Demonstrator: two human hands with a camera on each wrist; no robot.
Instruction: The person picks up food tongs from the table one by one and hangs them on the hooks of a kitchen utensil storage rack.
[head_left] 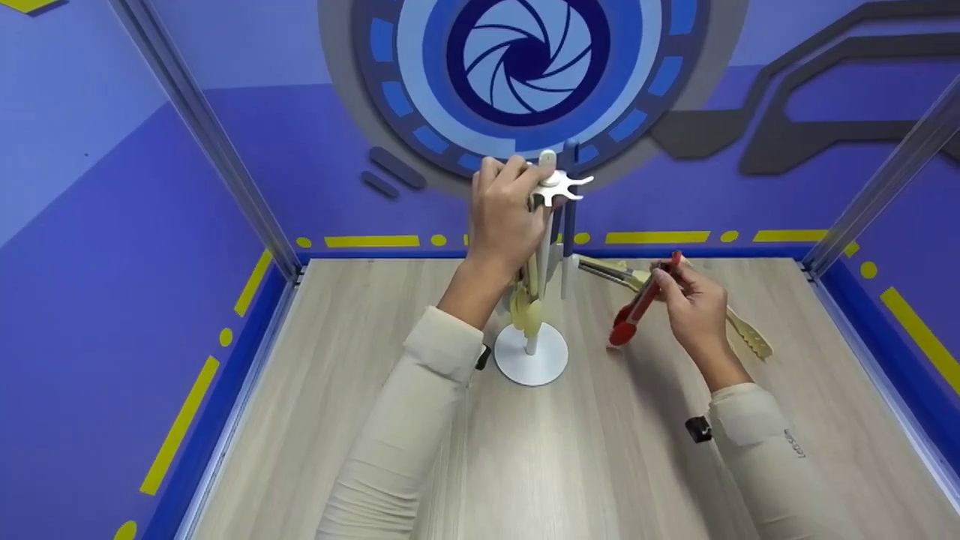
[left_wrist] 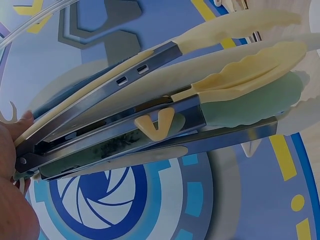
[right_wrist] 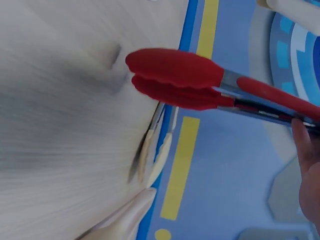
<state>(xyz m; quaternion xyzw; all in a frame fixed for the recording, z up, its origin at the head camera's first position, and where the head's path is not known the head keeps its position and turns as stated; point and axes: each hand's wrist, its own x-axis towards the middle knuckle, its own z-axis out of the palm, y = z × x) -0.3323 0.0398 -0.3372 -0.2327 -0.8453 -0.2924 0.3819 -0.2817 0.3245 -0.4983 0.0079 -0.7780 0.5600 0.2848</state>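
Note:
My left hand [head_left: 504,214] grips the top of a white utensil stand [head_left: 559,189], fingers curled by its hooked crown. Several tongs hang from it below the hand. In the left wrist view, cream tongs [left_wrist: 250,72] with scalloped heads and green-headed tongs [left_wrist: 255,102] hang close together, their hinge ends at my palm. My right hand [head_left: 697,304] holds red tongs [head_left: 637,307] by the handle end, right of the stand. Their red scalloped heads [right_wrist: 175,70] point down and sit slightly apart, above the table. The left fingertips are partly hidden.
The stand's round white base [head_left: 531,367] rests on the wooden table [head_left: 600,450]. More pale yellow tongs [head_left: 750,341] lie on the table behind the right hand. A dark blue utensil [head_left: 570,217] hangs at the stand's back right. Patterned blue panels [head_left: 247,150] enclose the table.

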